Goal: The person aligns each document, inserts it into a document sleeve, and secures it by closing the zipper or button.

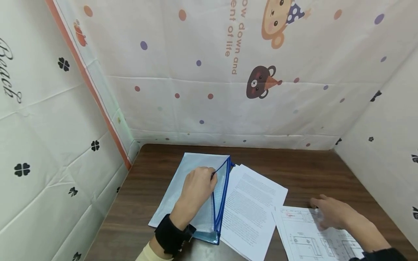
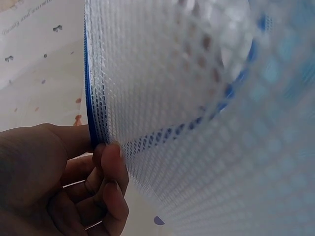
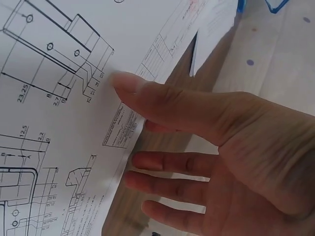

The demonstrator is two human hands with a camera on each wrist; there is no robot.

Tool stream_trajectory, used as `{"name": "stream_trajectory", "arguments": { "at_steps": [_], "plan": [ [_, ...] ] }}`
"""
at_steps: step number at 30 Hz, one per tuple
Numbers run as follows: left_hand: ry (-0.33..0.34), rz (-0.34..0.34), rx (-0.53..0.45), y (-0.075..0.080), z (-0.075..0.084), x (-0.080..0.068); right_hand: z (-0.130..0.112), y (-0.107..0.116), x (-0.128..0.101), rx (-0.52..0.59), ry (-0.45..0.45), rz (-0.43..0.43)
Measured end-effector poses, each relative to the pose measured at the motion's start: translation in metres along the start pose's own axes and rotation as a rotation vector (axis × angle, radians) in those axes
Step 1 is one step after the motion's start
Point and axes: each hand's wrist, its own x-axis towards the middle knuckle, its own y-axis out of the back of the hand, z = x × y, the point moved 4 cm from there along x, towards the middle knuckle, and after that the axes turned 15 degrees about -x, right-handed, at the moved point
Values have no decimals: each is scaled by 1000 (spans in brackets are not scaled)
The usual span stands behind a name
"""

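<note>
Left hand (image 2: 64,182) pinches mesh pouch (image 1: 202,192) edge; only the wrist view shows right hand (image 3: 221,157) spread on drawing (image 3: 59,123).

Bare tabletop (image 1: 313,163) beyond printed sheets (image 1: 251,206)

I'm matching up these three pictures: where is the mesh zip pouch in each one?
Head: mesh zip pouch lies left of centre on the table, under the left hand.
Left wrist: it fills the frame.
Right wrist: only a blue corner, top right.
Shared landmark: its blue zip edge.
</note>
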Motion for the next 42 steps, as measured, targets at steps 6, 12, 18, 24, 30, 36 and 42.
{"name": "stream_trajectory", "arguments": {
  "at_steps": [6,12,18,24,30,36,42],
  "plan": [
    [8,-15,0,1,-2,1,-1,-5,1,25,-14,-11],
    [8,-17,9,1,-3,1,8,-4,5,57,5,-29],
    [-5,-14,-5,1,-3,0,17,-6,12,79,6,-37],
    [-1,-23,-11,1,-3,0,25,-8,13,136,-8,-15],
    [8,-29,-22,-1,-3,1,33,-8,8,224,19,39],
    [13,-37,-22,-1,-3,1,41,2,6,180,43,202],
    [11,-35,-17,0,-3,1,43,12,3,129,22,389]
  ]
}}
